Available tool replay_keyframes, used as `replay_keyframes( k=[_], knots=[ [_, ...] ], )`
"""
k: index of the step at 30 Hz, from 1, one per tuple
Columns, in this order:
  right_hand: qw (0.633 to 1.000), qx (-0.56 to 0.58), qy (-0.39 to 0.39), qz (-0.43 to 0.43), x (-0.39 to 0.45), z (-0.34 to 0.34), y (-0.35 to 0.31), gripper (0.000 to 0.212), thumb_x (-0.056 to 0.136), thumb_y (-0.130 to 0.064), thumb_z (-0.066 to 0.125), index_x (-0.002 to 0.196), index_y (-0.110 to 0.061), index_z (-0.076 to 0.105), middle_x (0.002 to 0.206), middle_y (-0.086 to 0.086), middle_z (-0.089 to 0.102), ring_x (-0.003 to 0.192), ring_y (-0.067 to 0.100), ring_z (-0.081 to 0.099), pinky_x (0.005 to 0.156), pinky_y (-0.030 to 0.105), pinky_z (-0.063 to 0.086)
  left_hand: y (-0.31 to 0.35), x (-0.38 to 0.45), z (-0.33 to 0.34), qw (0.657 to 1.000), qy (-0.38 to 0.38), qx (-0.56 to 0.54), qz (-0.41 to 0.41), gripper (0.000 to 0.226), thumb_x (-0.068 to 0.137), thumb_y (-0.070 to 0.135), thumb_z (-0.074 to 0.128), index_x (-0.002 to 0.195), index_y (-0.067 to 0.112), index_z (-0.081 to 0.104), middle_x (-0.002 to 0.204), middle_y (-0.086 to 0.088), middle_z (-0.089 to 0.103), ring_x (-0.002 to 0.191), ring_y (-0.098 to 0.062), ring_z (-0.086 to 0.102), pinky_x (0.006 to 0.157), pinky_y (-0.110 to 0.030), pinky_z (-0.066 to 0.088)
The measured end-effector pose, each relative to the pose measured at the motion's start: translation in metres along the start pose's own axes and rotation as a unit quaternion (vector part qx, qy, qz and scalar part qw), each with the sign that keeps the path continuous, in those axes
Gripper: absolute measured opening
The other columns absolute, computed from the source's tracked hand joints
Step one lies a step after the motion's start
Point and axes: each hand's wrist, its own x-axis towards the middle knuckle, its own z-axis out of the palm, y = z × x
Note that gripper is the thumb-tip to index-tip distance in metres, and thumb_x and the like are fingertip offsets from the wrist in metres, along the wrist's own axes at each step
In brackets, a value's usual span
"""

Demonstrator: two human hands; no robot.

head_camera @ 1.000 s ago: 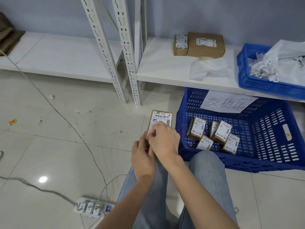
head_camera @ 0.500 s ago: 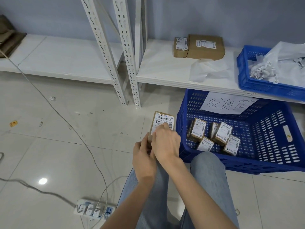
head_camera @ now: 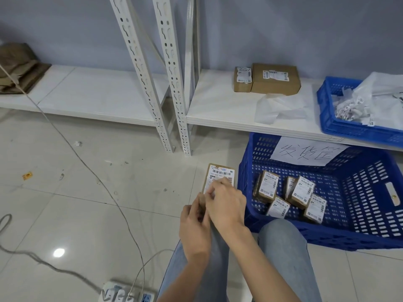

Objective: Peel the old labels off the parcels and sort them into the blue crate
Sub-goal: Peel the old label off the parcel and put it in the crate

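We are in the peeling step: our left hand (head_camera: 194,227) grips the near end of a small brown parcel (head_camera: 219,177) from below, and our right hand (head_camera: 226,205) lies over its face with fingertips (head_camera: 220,182) curled down onto the white label (head_camera: 221,174), apparently picking at it, though we cannot tell whether any edge has lifted. The parcel sits above our knees, just left of the blue crate (head_camera: 327,234) on the floor, where several labelled parcels (head_camera: 302,191) already lie. Its long axis runs away from us, tilted a little to the right, labelled face up toward the camera and the barcode end farthest from us. We judge the next move calls for catching a corner of the label with a nail and drawing it back slowly and low, so it comes off whole, while the left hand keeps the box from twisting; only then does it go right into the crate
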Motion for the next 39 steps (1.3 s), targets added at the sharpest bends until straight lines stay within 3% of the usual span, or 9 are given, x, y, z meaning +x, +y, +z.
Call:
replay_keyframes(
  k=[14,19,22,24,26,29,32,35,39],
  knots=[
    [0.999,-0.035,-0.007,0.008,0.007,0.003,-0.002,0.020,0.100,-0.023,0.043,0.114,-0.014,0.055,0.111,0.001,0.062,0.094,0.016,0.065,0.078,0.027,0.054,0.003,0.000,0.000,1.000,0.011,-0.012,-0.019,0.022,0.094,0.033,0.061,0.114,0.031,0.069,0.088,0.011,0.054,0.073,-0.004,0.058,0.062,-0.011,0.037],
    [0.996,0.074,-0.018,0.041,0.009,-0.005,0.010,0.023,0.099,-0.029,0.045,0.099,-0.021,0.066,0.106,-0.006,0.066,0.091,0.014,0.063,0.073,0.022,0.041,0.004,0.000,-0.002,1.000,0.013,-0.011,-0.014,0.023,0.093,0.043,0.059,0.102,0.026,0.071,0.086,0.009,0.053,0.070,-0.003,0.057,0.058,-0.011,0.036],
    [0.965,0.237,-0.052,0.102,0.012,-0.009,0.018,0.027,0.099,-0.034,0.043,0.098,-0.021,0.066,0.104,-0.008,0.066,0.091,0.011,0.058,0.077,0.028,0.041,0.005,-0.001,-0.002,1.000,0.016,-0.023,-0.007,0.024,0.092,0.047,0.058,0.105,0.032,0.071,0.086,0.009,0.054,0.072,0.001,0.057,0.058,-0.010,0.038],
    [0.950,0.290,-0.057,0.103,0.012,-0.006,0.023,0.017,0.093,-0.036,0.054,0.100,-0.026,0.066,0.109,-0.014,0.059,0.095,0.004,0.056,0.081,0.027,0.043,0.004,-0.002,-0.002,1.000,0.013,-0.018,-0.004,0.026,0.092,0.049,0.057,0.107,0.032,0.070,0.087,0.009,0.054,0.073,0.001,0.057,0.059,-0.010,0.039],
    [0.960,0.261,-0.059,0.083,0.009,-0.003,0.027,0.017,0.082,-0.039,0.068,0.094,-0.027,0.065,0.111,-0.015,0.054,0.099,0.002,0.056,0.076,0.021,0.044,0.004,-0.002,-0.002,1.000,0.010,-0.011,0.001,0.028,0.092,0.047,0.057,0.110,0.030,0.069,0.089,0.009,0.054,0.073,0.001,0.058,0.059,-0.009,0.040],
    [0.982,0.175,-0.052,0.055,0.004,-0.002,0.024,0.022,0.078,-0.041,0.072,0.093,-0.027,0.066,0.111,-0.016,0.052,0.098,0.003,0.052,0.063,0.012,0.032,0.003,-0.001,-0.002,1.000,0.006,-0.012,0.003,0.029,0.094,0.045,0.056,0.114,0.027,0.068,0.091,0.011,0.053,0.074,-0.001,0.058,0.059,-0.006,0.037],
    [0.987,0.146,-0.018,0.060,0.004,-0.002,0.017,0.008,0.085,-0.030,0.066,0.092,-0.027,0.068,0.115,-0.014,0.056,0.101,0.006,0.055,0.071,0.017,0.039,0.002,0.000,-0.002,1.000,0.006,-0.004,0.002,0.032,0.094,0.046,0.055,0.115,0.025,0.068,0.090,0.011,0.053,0.073,-0.002,0.058,0.060,-0.007,0.038],
    [0.989,0.126,0.004,0.071,0.006,0.002,0.015,0.011,0.091,-0.021,0.059,0.095,-0.021,0.069,0.117,-0.010,0.058,0.101,0.008,0.057,0.077,0.016,0.039,0.004,0.000,-0.003,1.000,0.010,-0.003,0.002,0.033,0.093,0.046,0.056,0.114,0.024,0.069,0.088,0.010,0.052,0.071,0.000,0.057,0.063,-0.006,0.040],
    [0.980,0.176,-0.018,0.090,0.009,0.008,0.019,0.010,0.092,-0.019,0.060,0.092,-0.020,0.070,0.116,-0.014,0.056,0.099,0.003,0.056,0.067,0.008,0.028,0.004,0.000,-0.005,1.000,0.012,-0.001,0.005,0.033,0.092,0.049,0.056,0.112,0.026,0.069,0.088,0.010,0.053,0.072,0.001,0.056,0.063,-0.005,0.039]
  ],
)
